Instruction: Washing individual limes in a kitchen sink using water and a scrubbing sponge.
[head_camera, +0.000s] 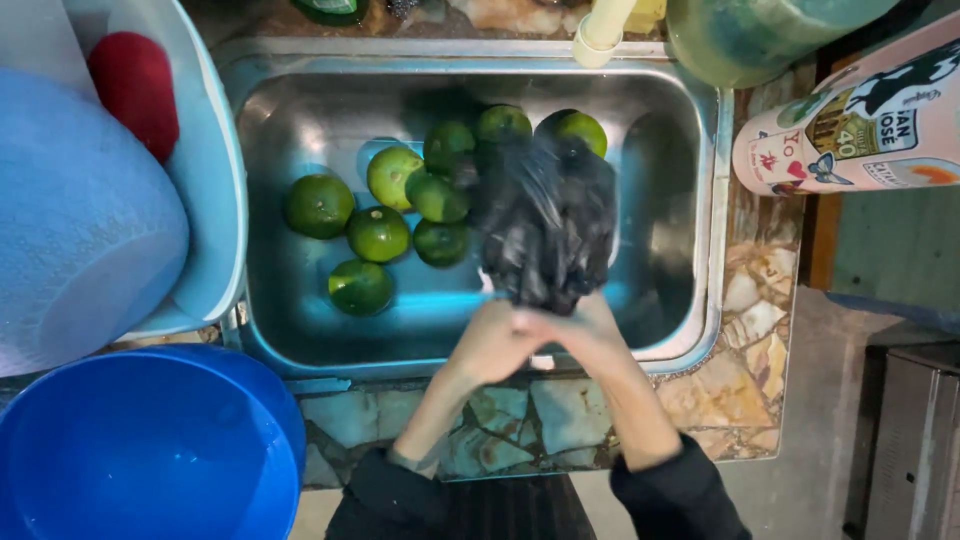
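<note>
Both my hands meet over the near edge of a steel sink (700, 200). My left hand (492, 340) and my right hand (585, 332) together grip the gathered neck of a black plastic bag (545, 225), which hangs blurred over the basin. Several green citrus fruits (378, 233) lie loose on the sink floor to the left of the bag, and two more (580, 128) sit at the back, partly hidden behind it. I wear dark sleeves.
A pale tap spout (600, 35) hangs over the sink's back rim. A blue bucket (150, 450) stands at lower left, a light blue tub (215, 170) with a red item to the left. A printed carton (850, 120) lies at right on the stone counter (750, 350).
</note>
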